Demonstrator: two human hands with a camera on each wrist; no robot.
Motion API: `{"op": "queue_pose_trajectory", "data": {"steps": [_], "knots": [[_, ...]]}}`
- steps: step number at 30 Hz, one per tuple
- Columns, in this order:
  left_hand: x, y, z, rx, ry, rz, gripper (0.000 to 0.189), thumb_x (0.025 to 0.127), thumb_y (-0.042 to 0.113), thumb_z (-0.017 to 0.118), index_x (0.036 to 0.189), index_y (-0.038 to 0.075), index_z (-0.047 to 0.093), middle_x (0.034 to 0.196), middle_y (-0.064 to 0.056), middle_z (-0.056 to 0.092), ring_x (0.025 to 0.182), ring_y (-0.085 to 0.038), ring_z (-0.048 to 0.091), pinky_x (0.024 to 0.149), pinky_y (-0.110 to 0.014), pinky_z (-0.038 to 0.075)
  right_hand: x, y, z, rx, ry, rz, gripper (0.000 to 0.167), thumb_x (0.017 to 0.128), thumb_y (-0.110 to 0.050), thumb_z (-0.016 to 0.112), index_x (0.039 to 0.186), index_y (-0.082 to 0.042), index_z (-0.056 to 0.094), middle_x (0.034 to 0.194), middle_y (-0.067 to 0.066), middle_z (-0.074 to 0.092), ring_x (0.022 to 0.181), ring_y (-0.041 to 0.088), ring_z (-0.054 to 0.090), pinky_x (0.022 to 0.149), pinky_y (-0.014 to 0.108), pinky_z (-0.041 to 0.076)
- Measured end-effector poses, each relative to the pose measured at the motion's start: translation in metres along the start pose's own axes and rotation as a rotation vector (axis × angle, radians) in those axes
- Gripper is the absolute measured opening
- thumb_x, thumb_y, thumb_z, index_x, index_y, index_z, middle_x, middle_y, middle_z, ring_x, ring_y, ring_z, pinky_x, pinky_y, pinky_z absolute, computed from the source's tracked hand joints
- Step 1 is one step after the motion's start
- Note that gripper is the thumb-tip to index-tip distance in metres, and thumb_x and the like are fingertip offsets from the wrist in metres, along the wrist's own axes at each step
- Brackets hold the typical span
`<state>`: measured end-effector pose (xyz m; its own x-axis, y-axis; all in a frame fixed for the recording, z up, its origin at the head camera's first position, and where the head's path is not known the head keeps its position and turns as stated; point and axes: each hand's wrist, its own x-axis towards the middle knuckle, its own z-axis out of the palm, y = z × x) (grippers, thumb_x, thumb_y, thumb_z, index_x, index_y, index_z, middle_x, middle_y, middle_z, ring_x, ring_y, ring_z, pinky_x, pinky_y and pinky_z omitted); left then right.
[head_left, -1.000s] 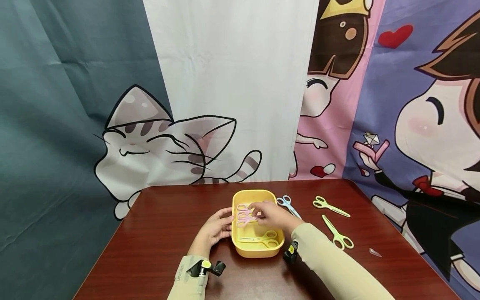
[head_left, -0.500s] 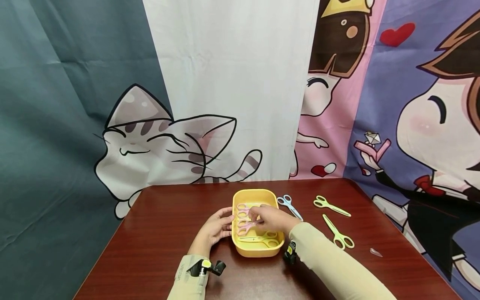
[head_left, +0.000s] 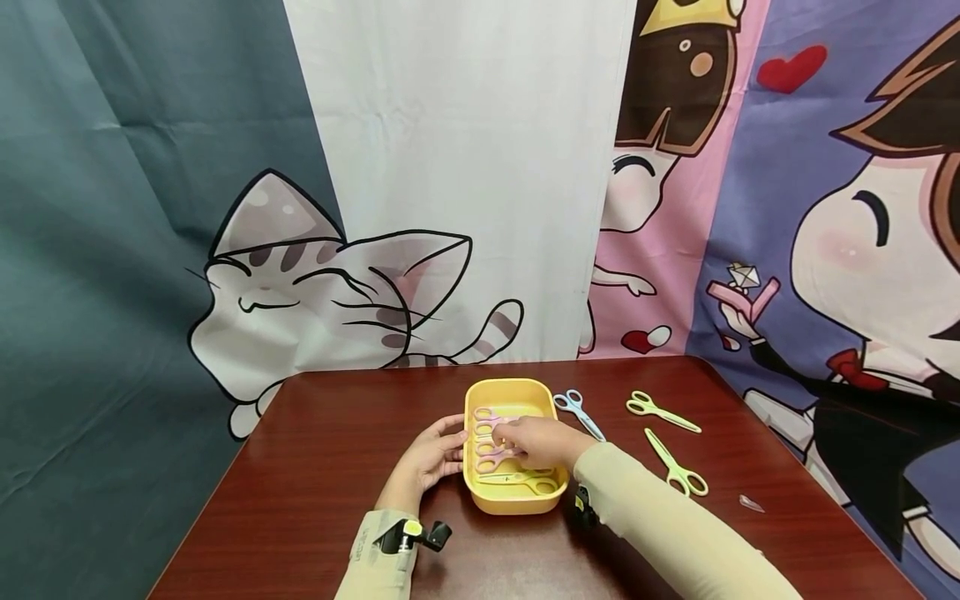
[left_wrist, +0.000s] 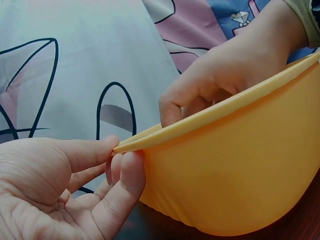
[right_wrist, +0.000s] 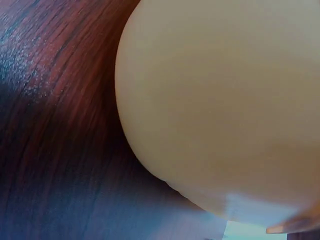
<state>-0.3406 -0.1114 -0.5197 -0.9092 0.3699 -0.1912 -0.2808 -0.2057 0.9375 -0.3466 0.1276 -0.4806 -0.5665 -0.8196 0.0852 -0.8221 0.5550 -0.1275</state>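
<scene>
So the left hand [head_left: 435,454] has hold of the yellow bin [head_left: 517,507], thumb and fingertips pinching the rim right in front of it — the left wrist view shows that nicely. The bin itself sits between the two hands on a dark red table [head_left: 337,475]. The right hand [head_left: 543,442] is down inside the bin, fingers bent and pointing into it, but I honestly can't tell whether it's gripping anything or has let go, since its fingertips are hidden. Right by those fingers, on the left-hand side, is a pair of pink scissors [head_left: 506,454], partly under the hand. Slightly farther from the person, also left of the right hand, are some purple scissors [head_left: 498,419], and on the near side of that hand lie the yellow scissors [head_left: 521,478], all inside the bin. Just past the right wrist, outside the bin, there's a pair of blue scissors [head_left: 581,413] — and well over to the right of that hand are the upper green scissors [head_left: 663,413] and lower green scissors [head_left: 666,461], lying apart from each other.
</scene>
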Motion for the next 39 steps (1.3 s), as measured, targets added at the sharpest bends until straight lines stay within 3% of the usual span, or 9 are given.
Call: {"op": "queue_pose_trajectory", "data": {"steps": [11, 21, 26, 33, 39], "knots": [[-0.001, 0.001, -0.0007, -0.003, -0.01, 0.001, 0.049, 0.095, 0.01, 0.052, 0.141, 0.008, 0.034, 0.094, -0.014, 0.058, 0.068, -0.015, 0.057, 0.056, -0.029, 0.053, 0.0058, 0.0003, 0.0056, -0.075, -0.076, 0.066, 0.029, 0.077, -0.008, 0.068, 0.093, -0.023, 0.049, 0.065, -0.011, 0.044, 0.06, 0.008, 0.045, 0.053, 0.02, 0.036], [0.0001, 0.0009, 0.0013, 0.01, 0.0, -0.004, 0.048, 0.094, 0.011, 0.053, 0.139, 0.008, 0.037, 0.094, -0.014, 0.058, 0.068, -0.015, 0.057, 0.057, -0.029, 0.053, 0.0047, 0.0006, 0.0072, -0.102, -0.07, 0.068, 0.028, 0.078, -0.01, 0.068, 0.091, -0.024, 0.048, 0.066, -0.011, 0.043, 0.06, 0.008, 0.044, 0.054, 0.02, 0.036], [0.0019, -0.0008, 0.0015, 0.011, 0.006, -0.005, 0.048, 0.094, 0.011, 0.054, 0.139, 0.008, 0.037, 0.094, -0.015, 0.058, 0.068, -0.016, 0.057, 0.057, -0.029, 0.053, 0.0027, 0.0016, 0.0061, -0.03, -0.033, 0.086, 0.028, 0.078, -0.01, 0.069, 0.095, -0.022, 0.05, 0.075, -0.009, 0.05, 0.066, 0.008, 0.046, 0.06, 0.021, 0.039], [0.0001, 0.0002, 0.0005, 0.0, 0.019, -0.012, 0.047, 0.094, 0.011, 0.054, 0.139, 0.01, 0.039, 0.102, -0.02, 0.058, 0.071, -0.017, 0.059, 0.059, -0.031, 0.054, 0.0001, 0.0032, 0.0009, 0.141, 0.075, 0.195, 0.029, 0.08, -0.021, 0.074, 0.098, -0.018, 0.051, 0.088, -0.004, 0.057, 0.073, 0.009, 0.051, 0.064, 0.022, 0.044], [0.001, 0.0008, -0.0007, -0.005, 0.005, -0.009, 0.048, 0.094, 0.012, 0.054, 0.14, 0.01, 0.037, 0.106, -0.021, 0.057, 0.071, -0.016, 0.059, 0.06, -0.031, 0.054, 0.002, 0.0065, 0.0031, 0.0, 0.04, 0.115, 0.015, 0.082, -0.021, 0.07, 0.093, -0.02, 0.061, 0.085, -0.008, 0.058, 0.073, 0.006, 0.049, 0.067, 0.022, 0.043]]}}
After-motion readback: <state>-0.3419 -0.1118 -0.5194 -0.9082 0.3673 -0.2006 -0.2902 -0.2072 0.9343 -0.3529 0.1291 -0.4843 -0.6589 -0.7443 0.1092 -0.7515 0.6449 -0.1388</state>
